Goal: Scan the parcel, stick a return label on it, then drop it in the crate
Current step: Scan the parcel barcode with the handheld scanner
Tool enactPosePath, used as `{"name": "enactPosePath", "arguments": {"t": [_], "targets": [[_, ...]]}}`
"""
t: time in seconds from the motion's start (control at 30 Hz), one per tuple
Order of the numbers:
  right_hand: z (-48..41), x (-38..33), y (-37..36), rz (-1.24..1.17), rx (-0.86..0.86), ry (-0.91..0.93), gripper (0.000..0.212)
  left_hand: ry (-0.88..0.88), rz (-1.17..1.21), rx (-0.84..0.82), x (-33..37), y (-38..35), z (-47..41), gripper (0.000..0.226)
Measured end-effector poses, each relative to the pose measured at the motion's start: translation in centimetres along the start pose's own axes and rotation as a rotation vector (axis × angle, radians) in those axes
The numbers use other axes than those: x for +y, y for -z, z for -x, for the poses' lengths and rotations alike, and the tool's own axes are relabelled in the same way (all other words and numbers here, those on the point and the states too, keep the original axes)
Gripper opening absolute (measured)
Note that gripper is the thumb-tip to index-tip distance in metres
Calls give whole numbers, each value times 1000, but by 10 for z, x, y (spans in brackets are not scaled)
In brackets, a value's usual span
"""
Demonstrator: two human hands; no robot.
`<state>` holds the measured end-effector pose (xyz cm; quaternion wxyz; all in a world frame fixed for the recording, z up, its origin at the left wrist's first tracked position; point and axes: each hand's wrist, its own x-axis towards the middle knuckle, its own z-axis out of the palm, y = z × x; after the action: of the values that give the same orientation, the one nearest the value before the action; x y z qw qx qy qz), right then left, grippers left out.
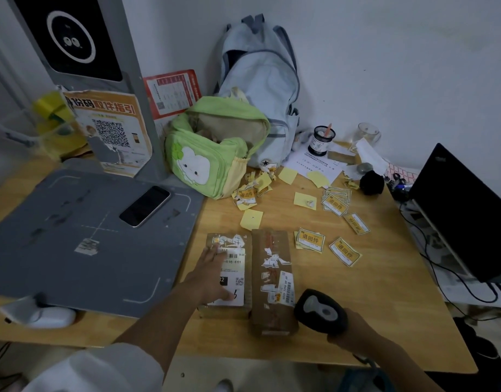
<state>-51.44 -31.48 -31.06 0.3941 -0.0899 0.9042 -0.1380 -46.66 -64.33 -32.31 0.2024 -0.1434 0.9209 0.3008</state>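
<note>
Both hands are busy: my left hand (212,274) lies flat and open on a box (228,271), my right hand (349,332) grips the scanner (320,311).

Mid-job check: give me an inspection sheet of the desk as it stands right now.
Surface: wooden table, grey scan pad at left.
Job's things: two parcels side by side; return labels loose to their right; crate: nothing seen.
Clutter: phone on pad, green bag, backpack, torn backing scraps.
Grippers: left hand flat on left parcel; right hand holds scanner.
Cables: black cables near laptop.
Surroundings: white wall.
</note>
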Motion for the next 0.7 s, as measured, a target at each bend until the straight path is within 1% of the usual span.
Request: {"name": "enactPosePath", "arguments": {"t": [0.07,0.23,0.33,0.4,0.47,0.5,0.6,0.7], "targets": [[-1,-2,-2,-11,-3,-15,21,-2,-5,4,0,0,-1,115],[-3,-7,-9,-67,42,-35,25,-11,-13,-5,-2,0,0,114],[4,-14,-16,-50,47,-34,21,-23,-24,-12,-3,1,1,113],[7,-16,-19,-34,92,-32,18,-34,-32,-14,-3,2,2,112],[11,-21,-15,56,155,-16,6,-42,-33,-14,-3,4,3,111],[13,-24,-11,104,185,4,7,-42,-33,-16,-4,4,3,111],[19,-36,5,189,205,23,33,-41,-37,-19,-4,3,4,111],[21,-44,19,247,164,30,37,-39,-49,-19,-3,3,3,111]]}}
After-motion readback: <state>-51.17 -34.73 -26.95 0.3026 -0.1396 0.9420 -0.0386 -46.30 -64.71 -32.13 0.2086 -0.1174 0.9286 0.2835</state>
